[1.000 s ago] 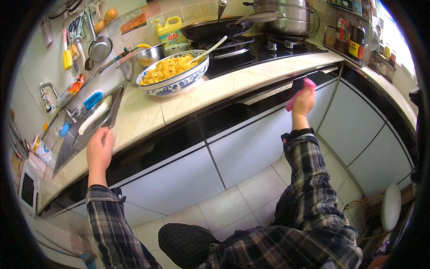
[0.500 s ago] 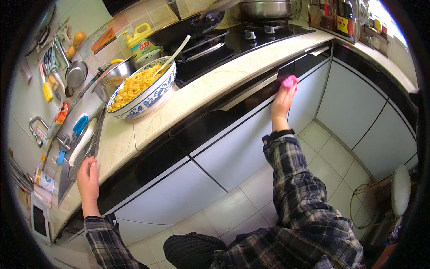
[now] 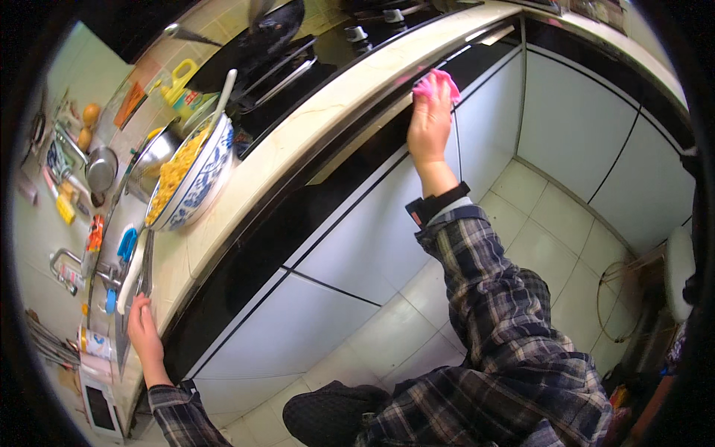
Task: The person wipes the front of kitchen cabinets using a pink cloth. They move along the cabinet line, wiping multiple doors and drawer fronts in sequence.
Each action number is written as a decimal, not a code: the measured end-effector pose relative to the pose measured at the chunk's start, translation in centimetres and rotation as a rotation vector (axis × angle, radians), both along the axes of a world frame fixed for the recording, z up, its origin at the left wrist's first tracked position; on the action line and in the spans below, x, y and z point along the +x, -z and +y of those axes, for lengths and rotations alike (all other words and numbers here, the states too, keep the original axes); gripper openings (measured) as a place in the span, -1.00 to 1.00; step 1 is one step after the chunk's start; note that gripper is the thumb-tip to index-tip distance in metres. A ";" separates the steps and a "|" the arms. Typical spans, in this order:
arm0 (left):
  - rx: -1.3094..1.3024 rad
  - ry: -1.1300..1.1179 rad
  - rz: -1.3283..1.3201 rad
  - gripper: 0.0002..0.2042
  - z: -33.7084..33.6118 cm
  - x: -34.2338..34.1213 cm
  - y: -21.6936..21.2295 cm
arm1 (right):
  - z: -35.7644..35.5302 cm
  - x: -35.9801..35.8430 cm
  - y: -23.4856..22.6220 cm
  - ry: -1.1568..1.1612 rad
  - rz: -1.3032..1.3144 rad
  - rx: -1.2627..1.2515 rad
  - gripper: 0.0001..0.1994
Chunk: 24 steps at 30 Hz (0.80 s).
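My right hand [image 3: 430, 132] holds a bunched pink cloth [image 3: 445, 86] against the black cabinet strip [image 3: 380, 153] just under the counter's front edge. Its fingers press on the cloth, and the arm is stretched far forward. At the left, my left hand [image 3: 144, 334] rests on the counter edge beside the sink, thumb and fingers extended, nothing seen in it. A blue-and-white bowl [image 3: 199, 195] of yellow fried rice [image 3: 179, 173] stands on the pale counter [image 3: 257, 175] between my hands. A white-handled spoon [image 3: 226, 93] leans in the rice.
Behind the bowl are a metal colander [image 3: 153, 160] and a yellow-handled jug [image 3: 179, 82]. A black wok [image 3: 261, 52] sits on the stove [image 3: 328, 63]. Utensils hang on the left wall above the tap [image 3: 65, 270]. A round stool [image 3: 679, 272] stands at the right.
My right hand with the cloth now appears further left and higher in the picture. The whole view has shifted and tilted. My left hand stays by the sink edge.
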<state>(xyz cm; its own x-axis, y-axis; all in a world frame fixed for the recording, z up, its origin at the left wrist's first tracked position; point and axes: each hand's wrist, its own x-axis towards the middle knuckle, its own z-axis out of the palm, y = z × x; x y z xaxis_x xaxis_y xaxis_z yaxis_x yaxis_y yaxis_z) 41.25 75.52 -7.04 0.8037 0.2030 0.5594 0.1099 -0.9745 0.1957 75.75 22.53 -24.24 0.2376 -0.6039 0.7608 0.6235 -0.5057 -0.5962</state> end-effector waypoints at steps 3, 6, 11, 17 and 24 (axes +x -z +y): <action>-0.024 0.004 0.017 -0.77 0.3 -0.2 0.0 | 0.4 -0.5 1.3 0.039 0.007 -0.078 -0.59; -0.008 -0.007 0.030 -0.76 0.5 -0.3 -0.1 | 1.3 -1.9 6.3 -0.011 0.085 0.033 -0.53; -0.036 0.028 0.047 -0.77 0.9 -0.3 -0.3 | 1.3 -2.3 10.3 -0.075 0.305 0.374 -0.49; -0.036 0.039 0.071 -0.75 1.4 -0.2 -0.4 | 1.6 -2.5 3.1 -0.047 0.141 -0.084 -0.53; -0.047 0.047 0.101 -0.73 1.6 -0.3 -0.6 | 8.2 -9.5 3.9 -0.230 -0.080 -0.398 -0.53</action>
<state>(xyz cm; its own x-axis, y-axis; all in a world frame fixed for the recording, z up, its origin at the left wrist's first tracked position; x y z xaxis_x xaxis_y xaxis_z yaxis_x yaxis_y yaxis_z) 40.90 77.12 -6.44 0.8644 0.1884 0.4661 0.0862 -0.9690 0.2317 66.22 30.71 -28.11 0.2623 -0.1995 0.9441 0.7825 -0.5286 -0.3291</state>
